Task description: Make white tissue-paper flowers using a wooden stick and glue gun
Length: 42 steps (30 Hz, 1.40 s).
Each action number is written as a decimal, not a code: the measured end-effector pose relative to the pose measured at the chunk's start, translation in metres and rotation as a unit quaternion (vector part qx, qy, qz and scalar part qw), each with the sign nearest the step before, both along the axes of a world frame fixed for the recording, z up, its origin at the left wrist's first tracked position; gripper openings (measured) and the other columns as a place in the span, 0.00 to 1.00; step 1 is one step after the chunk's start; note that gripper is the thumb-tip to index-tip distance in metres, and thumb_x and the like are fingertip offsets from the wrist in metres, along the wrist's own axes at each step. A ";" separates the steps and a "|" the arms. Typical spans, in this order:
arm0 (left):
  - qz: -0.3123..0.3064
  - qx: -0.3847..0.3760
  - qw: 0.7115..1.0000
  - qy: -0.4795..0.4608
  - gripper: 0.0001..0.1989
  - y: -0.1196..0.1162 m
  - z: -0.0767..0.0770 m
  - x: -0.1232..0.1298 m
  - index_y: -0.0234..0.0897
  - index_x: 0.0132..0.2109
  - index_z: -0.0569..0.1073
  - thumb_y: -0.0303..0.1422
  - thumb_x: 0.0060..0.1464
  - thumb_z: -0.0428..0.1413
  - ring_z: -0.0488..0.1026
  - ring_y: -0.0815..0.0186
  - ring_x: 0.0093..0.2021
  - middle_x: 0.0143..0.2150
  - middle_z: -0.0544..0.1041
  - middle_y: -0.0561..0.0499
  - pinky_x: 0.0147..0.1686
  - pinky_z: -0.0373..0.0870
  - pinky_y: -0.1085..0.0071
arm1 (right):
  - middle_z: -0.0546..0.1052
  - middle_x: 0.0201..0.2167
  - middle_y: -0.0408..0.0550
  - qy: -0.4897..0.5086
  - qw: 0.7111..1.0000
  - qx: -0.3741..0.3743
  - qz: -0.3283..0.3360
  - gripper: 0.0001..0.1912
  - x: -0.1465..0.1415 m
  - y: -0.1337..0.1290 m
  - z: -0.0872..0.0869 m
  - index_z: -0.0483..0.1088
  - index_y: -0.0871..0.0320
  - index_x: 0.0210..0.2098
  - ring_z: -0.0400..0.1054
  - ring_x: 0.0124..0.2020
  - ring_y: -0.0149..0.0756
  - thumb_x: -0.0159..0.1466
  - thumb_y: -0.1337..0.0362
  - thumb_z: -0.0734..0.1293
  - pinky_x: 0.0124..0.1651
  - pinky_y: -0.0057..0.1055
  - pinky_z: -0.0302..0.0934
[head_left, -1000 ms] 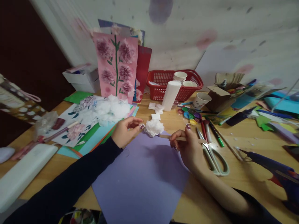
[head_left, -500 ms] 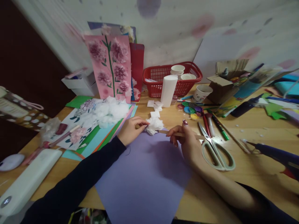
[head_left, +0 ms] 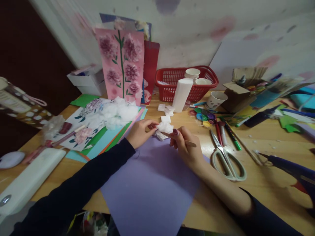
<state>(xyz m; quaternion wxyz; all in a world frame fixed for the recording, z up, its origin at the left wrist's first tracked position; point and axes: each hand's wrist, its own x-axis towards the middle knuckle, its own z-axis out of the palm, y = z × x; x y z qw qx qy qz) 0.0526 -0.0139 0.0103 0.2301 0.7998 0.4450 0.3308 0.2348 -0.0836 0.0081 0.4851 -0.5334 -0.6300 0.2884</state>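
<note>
R hand [head_left: 188, 149] gripped wooden stick [head_left: 191, 143], tip at white tissue puff [head_left: 164, 127]. L hand [head_left: 142, 132] touched puff's L edge; couldn't tell if pinching. Puff sat at far edge of purple sheet [head_left: 150, 183], w/ white squares [head_left: 165, 119] just beyond. Scissors [head_left: 222, 151] lay nr R hand, to its R; red basket [head_left: 166, 93] farther back.

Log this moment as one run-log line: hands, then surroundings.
Left hand: at edge of white puff | Right hand: holds wooden stick, tip at puff | Below hands: purple sheet | Right of sheet: scissors
</note>
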 end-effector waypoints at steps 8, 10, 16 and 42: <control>-0.001 -0.011 0.999 -0.042 0.08 0.002 -0.005 0.000 0.32 0.41 0.75 0.25 0.52 0.58 0.77 0.67 0.36 0.36 0.80 0.48 0.41 0.72 0.70 | 0.71 0.19 0.41 -0.040 0.999 -0.008 -0.020 0.20 -0.003 0.006 -0.005 0.63 0.55 0.27 0.63 0.19 0.29 0.68 0.49 0.56 0.27 0.28 0.53; -0.004 -0.007 0.999 -0.049 0.08 0.003 -0.007 0.000 0.33 0.41 0.75 0.24 0.52 0.58 0.77 0.67 0.36 0.36 0.80 0.49 0.41 0.72 0.70 | 0.71 0.19 0.41 -0.049 0.999 -0.008 -0.021 0.20 -0.002 0.007 -0.007 0.63 0.55 0.28 0.63 0.19 0.30 0.68 0.48 0.55 0.28 0.28 0.54; -0.001 -0.001 0.999 -0.050 0.08 0.005 -0.009 0.000 0.35 0.40 0.75 0.23 0.50 0.58 0.78 0.67 0.35 0.34 0.80 0.52 0.39 0.73 0.71 | 0.71 0.19 0.41 -0.076 0.997 -0.003 -0.025 0.21 -0.003 0.007 -0.006 0.63 0.55 0.28 0.64 0.19 0.30 0.68 0.48 0.54 0.28 0.29 0.56; 0.050 0.094 0.991 -0.075 0.06 0.008 -0.007 -0.014 0.34 0.38 0.74 0.24 0.53 0.55 0.75 0.69 0.33 0.36 0.79 0.49 0.39 0.72 0.70 | 0.61 0.07 0.36 0.372 0.927 0.053 -0.008 0.21 0.005 -0.003 0.014 0.63 0.56 0.16 0.54 0.07 0.25 0.63 0.57 0.59 0.16 0.27 0.58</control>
